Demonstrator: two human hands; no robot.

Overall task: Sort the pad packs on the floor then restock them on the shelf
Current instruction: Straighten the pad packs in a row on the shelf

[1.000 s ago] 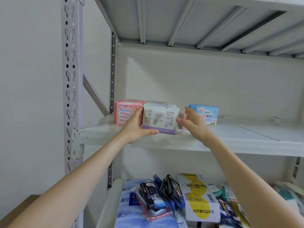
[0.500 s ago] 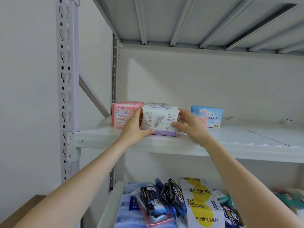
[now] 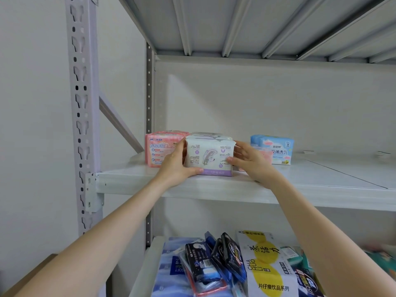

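Pad pack [image 3: 209,156] upright on shelf [image 3: 300,183]

The pink pad pack [image 3: 162,150] has white lettering; the white pack [image 3: 209,156] a purple bottom band; the blue pack [image 3: 278,150] white clouds.

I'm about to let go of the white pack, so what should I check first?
1. The white pack stands upright on the shelf: ok.
2. Its whole base is on the shelf, no overhang: ok.
3. The left hand and right hand hold its two sides: ok.
4. Flush against the pink pack: cannot tell, the left hand hides the gap.
5. The blue pack stands clear on the right: ok.
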